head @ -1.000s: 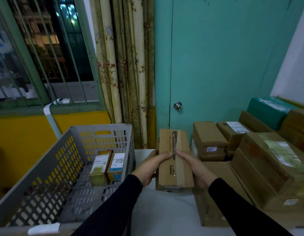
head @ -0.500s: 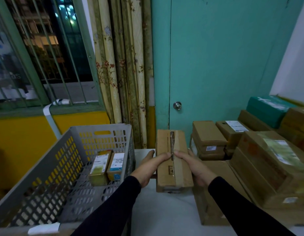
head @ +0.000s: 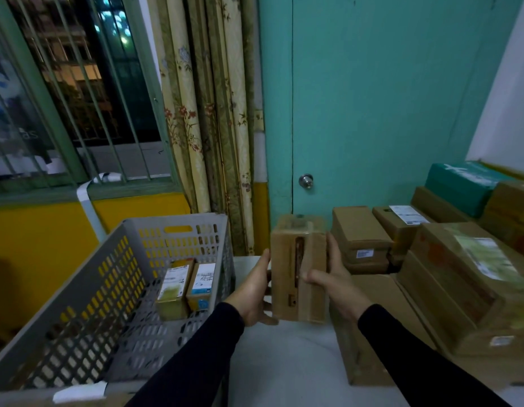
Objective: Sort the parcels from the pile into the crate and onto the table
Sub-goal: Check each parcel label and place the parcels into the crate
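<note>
My left hand (head: pixel 255 292) and right hand (head: pixel 334 277) clasp the brown parcel (head: pixel 296 268), fingers curled round its 2 sides; it seems stiff and light.

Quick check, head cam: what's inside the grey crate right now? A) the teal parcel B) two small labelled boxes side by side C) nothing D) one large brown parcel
B: two small boxes, one with a green label and one with a blue label, stand side by side against the far end of the grey crate; the brown parcel is outside it, held between the left hand and the right hand.
</note>
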A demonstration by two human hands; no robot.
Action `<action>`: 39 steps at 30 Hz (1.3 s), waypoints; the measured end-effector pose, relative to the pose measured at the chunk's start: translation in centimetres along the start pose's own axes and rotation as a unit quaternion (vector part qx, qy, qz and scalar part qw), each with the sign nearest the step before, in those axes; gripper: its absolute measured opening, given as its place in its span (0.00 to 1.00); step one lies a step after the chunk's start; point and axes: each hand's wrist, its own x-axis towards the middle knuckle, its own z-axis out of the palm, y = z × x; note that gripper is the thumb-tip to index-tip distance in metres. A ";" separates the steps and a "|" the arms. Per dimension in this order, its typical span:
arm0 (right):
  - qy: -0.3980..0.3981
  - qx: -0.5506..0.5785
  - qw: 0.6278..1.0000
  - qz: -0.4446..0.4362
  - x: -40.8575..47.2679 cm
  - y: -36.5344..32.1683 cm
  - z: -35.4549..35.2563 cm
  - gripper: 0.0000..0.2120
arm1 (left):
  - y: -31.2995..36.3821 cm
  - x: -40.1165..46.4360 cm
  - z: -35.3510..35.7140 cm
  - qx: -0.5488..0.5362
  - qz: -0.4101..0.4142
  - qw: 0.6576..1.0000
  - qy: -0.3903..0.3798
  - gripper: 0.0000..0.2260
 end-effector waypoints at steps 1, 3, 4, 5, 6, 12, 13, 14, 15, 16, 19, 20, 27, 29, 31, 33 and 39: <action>-0.023 -0.015 1.000 -0.001 -0.1 -0.2 0.1 0.52 | -0.1 -0.1 0.0 -0.007 -0.009 1.000 -0.013 0.35; -0.040 0.027 0.999 -0.006 -0.3 -1.0 0.4 0.40 | -0.3 -0.2 -0.1 -0.025 -0.008 1.000 -0.018 0.34; -0.028 0.081 0.996 0.001 -0.3 -1.5 0.6 0.28 | -0.3 -0.3 -0.1 -0.035 -0.006 0.999 -0.011 0.34; -0.003 0.134 0.991 0.019 -0.1 -1.9 0.7 0.20 | -0.3 -0.4 -0.1 -0.048 -0.001 0.999 0.002 0.33; 0.028 0.174 0.983 0.043 0.2 -1.7 0.6 0.23 | -0.3 -0.4 0.0 -0.056 0.007 0.998 0.009 0.32; 0.095 0.241 0.956 0.140 1.3 -0.9 1.2 0.27 | -0.2 -0.7 1.2 0.015 0.122 0.992 0.025 0.19; 0.089 0.242 0.953 0.157 1.2 -0.9 1.1 0.27 | -0.2 -0.4 1.0 0.017 0.138 0.990 0.022 0.20; 0.082 0.231 0.953 0.179 1.0 -0.8 0.9 0.28 | -0.2 -0.3 0.8 0.017 0.152 0.988 0.018 0.19; 0.073 0.214 0.954 0.199 0.9 -0.9 0.6 0.28 | -0.2 -0.2 0.5 0.014 0.163 0.986 0.017 0.17; 0.056 0.194 0.954 0.223 0.7 -0.8 0.4 0.29 | -0.2 -0.2 0.4 0.008 0.164 0.986 0.012 0.14; 0.055 0.183 0.949 0.251 0.4 -0.2 0.1 0.29 | -0.3 -0.2 0.1 0.004 0.143 0.990 0.005 0.17; 0.063 0.193 0.948 0.245 0.3 -0.1 0.2 0.28 | -0.3 -0.1 -0.1 -0.002 0.129 0.992 0.003 0.16; 0.075 0.163 0.973 0.143 0.6 0.8 0.6 0.27 | 0.4 0.2 -0.8 -0.106 0.067 0.992 -0.019 0.33; 0.050 0.131 0.979 0.148 0.6 0.7 0.6 0.33 | 0.2 0.2 -0.9 -0.116 0.077 0.990 -0.007 0.34; 0.026 0.118 0.980 0.160 0.6 0.7 0.6 0.39 | 0.0 0.1 -0.9 -0.125 0.094 0.988 -0.007 0.34; -0.003 0.128 0.977 0.170 0.8 0.6 0.7 0.40 | -0.1 0.1 -0.9 -0.133 0.113 0.985 -0.010 0.34; 0.022 0.186 0.964 0.189 0.7 0.2 0.6 0.26 | -0.1 0.4 -1.3 -0.089 0.133 0.986 -0.035 0.22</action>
